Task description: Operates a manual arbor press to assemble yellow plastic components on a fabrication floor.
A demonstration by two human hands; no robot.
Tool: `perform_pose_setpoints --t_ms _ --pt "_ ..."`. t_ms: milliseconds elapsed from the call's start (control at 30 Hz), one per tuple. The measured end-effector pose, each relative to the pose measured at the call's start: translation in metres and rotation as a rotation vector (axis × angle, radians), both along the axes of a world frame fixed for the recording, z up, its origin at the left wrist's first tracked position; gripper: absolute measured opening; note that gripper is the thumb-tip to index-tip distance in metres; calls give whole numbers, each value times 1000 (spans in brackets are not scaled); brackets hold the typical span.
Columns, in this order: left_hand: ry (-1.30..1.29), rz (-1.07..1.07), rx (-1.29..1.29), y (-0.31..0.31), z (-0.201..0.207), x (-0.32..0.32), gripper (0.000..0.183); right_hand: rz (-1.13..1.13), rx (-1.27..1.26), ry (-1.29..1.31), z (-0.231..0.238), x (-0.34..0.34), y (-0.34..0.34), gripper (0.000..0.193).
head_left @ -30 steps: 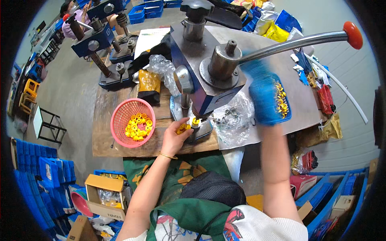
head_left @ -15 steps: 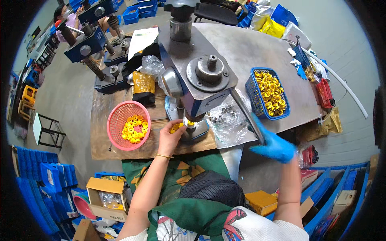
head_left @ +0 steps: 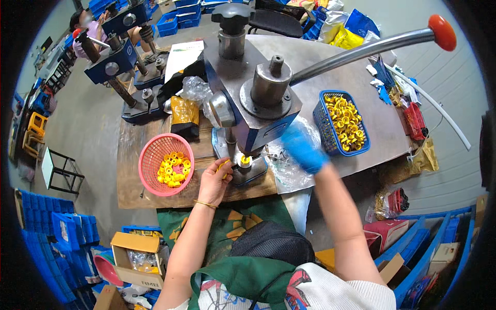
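My left hand (head_left: pixel 213 182) is closed around small yellow plastic caps (head_left: pixel 223 164) beside the press base. Just to the right of those fingers, another yellow piece (head_left: pixel 245 159) sits in a white holder under the ram of the hand press (head_left: pixel 250 98). My right hand (head_left: pixel 305 149), in a blue glove, is over the clear plastic bag (head_left: pixel 297 175), which has thin metal parts on it. Motion smears its fingers, so what they do is hidden. The press lever (head_left: pixel 361 54) points up to the right, with a red ball knob (head_left: pixel 443 32) at its end.
A pink basket (head_left: pixel 148 181) with yellow caps stands left of the press. On the right stands a blue basket (head_left: pixel 319 114) full of yellow pieces. Behind are more presses (head_left: pixel 111 67) and a yellow-taped bundle (head_left: pixel 184 109). A person (head_left: pixel 92 31) sits far left.
My right hand has let go of the lever and moved left to the plastic bag. The lever has swung up. My left hand has shifted slightly down and left, away from the holder.
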State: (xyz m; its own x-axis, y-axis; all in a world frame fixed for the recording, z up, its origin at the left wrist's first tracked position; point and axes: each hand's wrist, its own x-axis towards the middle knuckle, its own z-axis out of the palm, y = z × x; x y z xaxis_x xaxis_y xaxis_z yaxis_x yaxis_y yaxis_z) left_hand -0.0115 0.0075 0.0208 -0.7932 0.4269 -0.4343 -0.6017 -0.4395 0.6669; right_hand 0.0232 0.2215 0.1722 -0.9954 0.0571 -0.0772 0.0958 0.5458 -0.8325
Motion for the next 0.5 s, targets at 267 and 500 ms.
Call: perform_pose_setpoints --t_ms 267,500 --pt "157 -26 -222 1 -7 -9 24 80 256 442 -152 -11 -44 28" --pt "538 -53 -513 19 -13 -15 17 -82 208 619 -122 -6 -13 33"
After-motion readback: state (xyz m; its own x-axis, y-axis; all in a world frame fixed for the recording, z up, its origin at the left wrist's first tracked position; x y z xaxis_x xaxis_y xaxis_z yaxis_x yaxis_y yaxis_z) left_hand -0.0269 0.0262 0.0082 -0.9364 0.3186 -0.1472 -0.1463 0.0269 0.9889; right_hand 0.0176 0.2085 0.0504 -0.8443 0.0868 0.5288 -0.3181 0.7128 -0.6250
